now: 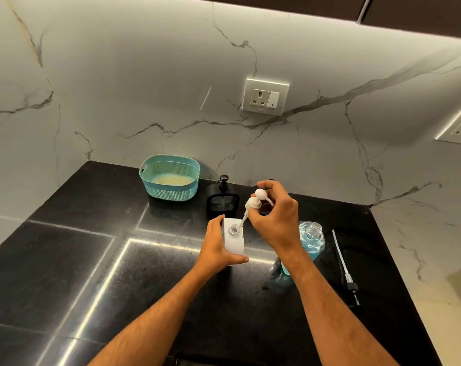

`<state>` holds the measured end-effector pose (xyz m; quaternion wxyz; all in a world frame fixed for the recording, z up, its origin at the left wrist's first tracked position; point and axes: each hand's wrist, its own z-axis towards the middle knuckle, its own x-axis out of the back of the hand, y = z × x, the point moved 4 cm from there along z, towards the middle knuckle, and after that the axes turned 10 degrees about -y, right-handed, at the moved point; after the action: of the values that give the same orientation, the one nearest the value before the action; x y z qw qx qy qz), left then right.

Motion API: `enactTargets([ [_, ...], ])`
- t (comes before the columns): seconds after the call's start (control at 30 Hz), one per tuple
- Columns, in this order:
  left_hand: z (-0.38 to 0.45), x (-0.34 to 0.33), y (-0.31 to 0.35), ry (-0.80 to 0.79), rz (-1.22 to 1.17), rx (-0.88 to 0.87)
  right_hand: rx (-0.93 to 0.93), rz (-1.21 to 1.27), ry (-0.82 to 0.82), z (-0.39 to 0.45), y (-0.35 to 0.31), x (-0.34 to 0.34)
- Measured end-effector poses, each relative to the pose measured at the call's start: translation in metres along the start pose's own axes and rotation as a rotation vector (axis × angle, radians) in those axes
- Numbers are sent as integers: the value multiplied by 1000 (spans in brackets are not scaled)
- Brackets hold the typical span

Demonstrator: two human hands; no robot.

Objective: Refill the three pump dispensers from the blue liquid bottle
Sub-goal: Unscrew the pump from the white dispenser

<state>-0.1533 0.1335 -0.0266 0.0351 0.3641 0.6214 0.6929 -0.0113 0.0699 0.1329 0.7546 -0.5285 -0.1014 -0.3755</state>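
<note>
Head view: left hand (219,245) grips white dispenser (234,240) on desk (79,260). Right hand (274,215) pinches white pump (253,203) above, tube tip at dispenser mouth. Blue bottle (312,240) uncapped, just right of right hand.

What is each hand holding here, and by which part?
The left hand grips the white dispenser around its body. The right hand holds the white pump by its collar, tube tip in the neck.
</note>
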Motion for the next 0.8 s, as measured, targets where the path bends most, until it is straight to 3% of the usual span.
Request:
enactTargets([
  [0.57,-3,4,-5,5,5,5,-2,-4,70,-10,4,-4],
  [0.8,-6,5,-12,-5,-7,9,-2,-186,146,-21,14,4],
])
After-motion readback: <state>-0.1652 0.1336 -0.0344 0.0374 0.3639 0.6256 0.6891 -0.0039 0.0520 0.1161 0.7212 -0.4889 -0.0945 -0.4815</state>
